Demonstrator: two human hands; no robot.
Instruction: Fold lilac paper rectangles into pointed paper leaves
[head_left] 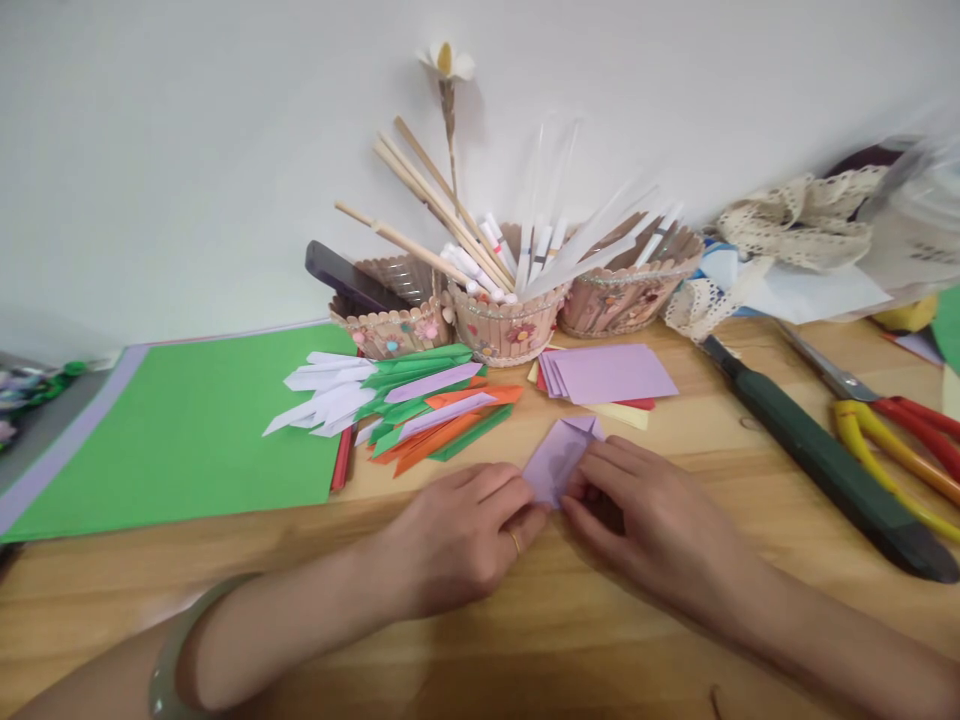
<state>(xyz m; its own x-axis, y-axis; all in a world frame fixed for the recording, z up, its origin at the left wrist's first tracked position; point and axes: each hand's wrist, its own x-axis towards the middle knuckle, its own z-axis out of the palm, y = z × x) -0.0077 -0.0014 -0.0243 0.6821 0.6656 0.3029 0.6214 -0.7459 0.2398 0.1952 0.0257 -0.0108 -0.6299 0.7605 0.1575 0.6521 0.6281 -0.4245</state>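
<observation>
A small purple paper (553,460), its far corners folded inward, lies on the wooden table between my two hands. My left hand (476,525), with a ring on one finger, pinches the near left corner of the paper. On the other side, my right hand (641,500) is closed with its fingertips on the right edge. Just beyond the paper is a stack of purple paper slips (611,374) over red and yellow ones. Folded paper pieces (431,405) in white, green, orange and purple are piled behind my left hand.
Green paper sheets (217,430) cover the left of the table. Decorated baskets (510,330) with sticks, pens and a flower stand against the wall. At right lie a dark green cutter-like tool (817,440), scissors (855,390) and lace ribbon (802,220).
</observation>
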